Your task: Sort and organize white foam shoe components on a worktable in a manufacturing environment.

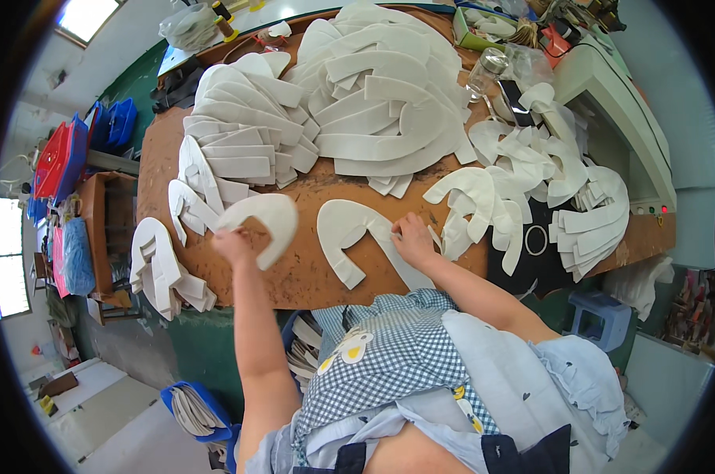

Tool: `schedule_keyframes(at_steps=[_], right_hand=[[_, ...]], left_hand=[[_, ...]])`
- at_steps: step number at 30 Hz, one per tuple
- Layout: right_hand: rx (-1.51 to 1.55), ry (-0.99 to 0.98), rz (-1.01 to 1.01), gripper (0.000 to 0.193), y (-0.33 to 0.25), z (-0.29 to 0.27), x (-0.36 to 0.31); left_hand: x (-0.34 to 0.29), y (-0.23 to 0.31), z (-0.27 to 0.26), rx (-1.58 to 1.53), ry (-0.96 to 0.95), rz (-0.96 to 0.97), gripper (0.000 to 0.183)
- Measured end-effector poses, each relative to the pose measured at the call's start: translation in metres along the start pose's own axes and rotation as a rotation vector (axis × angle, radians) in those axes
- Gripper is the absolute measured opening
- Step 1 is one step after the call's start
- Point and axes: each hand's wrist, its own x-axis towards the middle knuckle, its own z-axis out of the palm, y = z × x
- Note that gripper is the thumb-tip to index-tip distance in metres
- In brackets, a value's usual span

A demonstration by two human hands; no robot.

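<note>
Fingers of the left hand (233, 246) pinch one end of a white curved piece (281, 225), blurred, left of the frame's centre; those of the right hand (414, 240) bunch at the edge of a flat white piece (334, 235) on the brown table (306, 265) at centre, whether gripping it cannot be told. A light hold at the very end should best spare both pieces from creasing
</note>
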Motion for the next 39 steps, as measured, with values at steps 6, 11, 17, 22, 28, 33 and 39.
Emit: schedule_keyframes(at_steps=[6, 11, 17, 22, 28, 33, 39], right_hand=[[0.053, 0.001, 0.012, 0.011, 0.011, 0.003, 0.002], [0.204, -0.064, 0.131, 0.011, 0.016, -0.004, 0.010], [0.151, 0.011, 0.163, 0.029, 0.003, -0.013, -0.012], [0.073, 0.019, 0.146, 0.035, 0.012, 0.005, -0.017], [0.305, -0.149, 0.208, 0.032, -0.007, -0.004, 0.005], [0.326, -0.080, 0.071, 0.031, -0.032, -0.013, 0.004], [0.443, -0.099, 0.096, 0.028, -0.023, -0.007, 0.006]], left_hand=[[0.026, 0.072, -0.054, -0.059, 0.284, 0.410, 0.028], [-0.001, 0.030, -0.030, 0.572, 0.020, 0.660, 0.028], [-0.071, -0.044, -0.007, 0.939, -0.103, 0.731, 0.020], [-0.174, -0.048, 0.045, 0.694, -0.707, 0.669, 0.018], [-0.206, -0.080, 0.078, 0.647, -0.848, 0.492, 0.024], [-0.203, -0.079, 0.086, 0.623, -0.739, 0.322, 0.026], [-0.183, -0.082, 0.079, 0.638, -0.804, 0.338, 0.024]])
